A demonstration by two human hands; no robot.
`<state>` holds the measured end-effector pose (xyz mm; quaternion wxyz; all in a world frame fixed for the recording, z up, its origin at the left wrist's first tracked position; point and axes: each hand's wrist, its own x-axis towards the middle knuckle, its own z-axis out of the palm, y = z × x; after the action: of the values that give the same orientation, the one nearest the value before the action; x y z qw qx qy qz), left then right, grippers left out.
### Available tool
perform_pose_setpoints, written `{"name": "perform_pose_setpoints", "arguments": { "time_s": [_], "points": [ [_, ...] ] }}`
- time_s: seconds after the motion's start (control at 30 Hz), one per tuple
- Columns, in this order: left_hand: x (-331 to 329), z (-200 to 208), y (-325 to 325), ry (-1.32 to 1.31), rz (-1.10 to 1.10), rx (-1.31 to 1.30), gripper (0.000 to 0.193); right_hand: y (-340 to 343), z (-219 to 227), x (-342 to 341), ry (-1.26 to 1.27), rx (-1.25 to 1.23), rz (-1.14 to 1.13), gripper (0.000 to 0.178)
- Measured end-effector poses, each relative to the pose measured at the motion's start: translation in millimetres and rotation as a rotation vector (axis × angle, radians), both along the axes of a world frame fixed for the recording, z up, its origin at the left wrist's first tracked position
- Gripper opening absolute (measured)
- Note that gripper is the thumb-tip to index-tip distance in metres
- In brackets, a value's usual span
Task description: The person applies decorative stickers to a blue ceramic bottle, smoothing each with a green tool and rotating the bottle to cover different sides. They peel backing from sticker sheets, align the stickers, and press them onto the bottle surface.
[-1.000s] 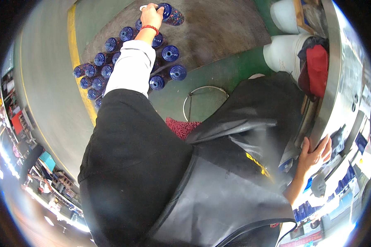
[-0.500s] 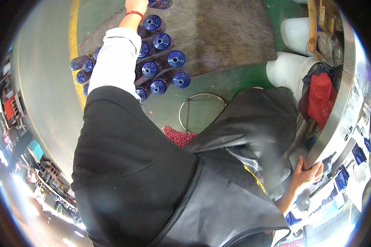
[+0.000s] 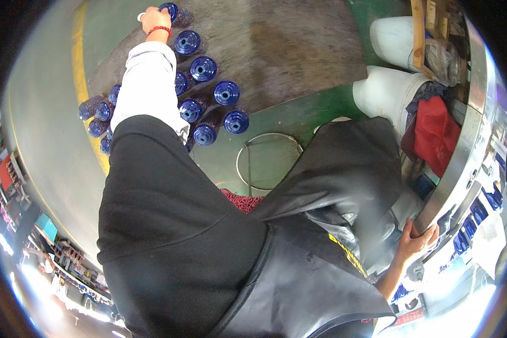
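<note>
At the far left, my left hand (image 3: 155,20), with a red beaded bracelet at its wrist, is closed on the rim of a blue vase-like piece (image 3: 169,11). Its body looks patterned; part of it is behind my fingers. Several similar pieces stand below it, such as one blue ringed piece (image 3: 203,69) with a dark hole in its middle. My white sleeve (image 3: 146,73) hides some of them. At the right, my right hand (image 3: 417,243) grips the metal bench edge (image 3: 442,194), thumb up and fingers over it.
A brown board (image 3: 298,50) lies on the green floor, with a yellow line (image 3: 80,67) to its left. White containers (image 3: 386,93), a red cloth (image 3: 435,132) and a wooden frame (image 3: 418,39) crowd the right side. A metal ring (image 3: 270,135) lies near my legs.
The view has shifted, so the floor pieces sit lower and further left. My left hand now shows fully, at the rim of the far blue piece. My right hand stays on the bench edge.
</note>
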<state>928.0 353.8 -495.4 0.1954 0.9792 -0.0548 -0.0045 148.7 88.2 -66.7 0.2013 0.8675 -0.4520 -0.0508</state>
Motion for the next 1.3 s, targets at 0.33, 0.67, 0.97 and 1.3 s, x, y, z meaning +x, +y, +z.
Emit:
{"name": "perform_pose_setpoints", "arguments": {
  "time_s": [0.33, 0.67, 0.97, 1.3],
  "points": [
    [-17.9, -2.1, -22.3, 0.039, -0.105, 0.403, 0.044, 8.9, 3.1, 18.4, -0.026, -0.005, -0.05, 0.079],
    [-186.0, 107.0, -149.0, -0.18, -0.472, -0.128, 0.059, 36.4, 15.2, 42.0, -0.209, 0.105, -0.26, 0.073],
    [-586.7, 404.5, -245.8, 0.221, -1.611, -1.065, 0.019, 60.2, 109.5, -36.4, -0.756, 0.156, 0.271, 0.045],
    [-720.0, 450.4, -316.2, -0.112, -1.968, -0.433, 0.027, -215.1, 157.2, -414.5, -0.676, -0.309, -0.475, 0.033]
  ]
}}
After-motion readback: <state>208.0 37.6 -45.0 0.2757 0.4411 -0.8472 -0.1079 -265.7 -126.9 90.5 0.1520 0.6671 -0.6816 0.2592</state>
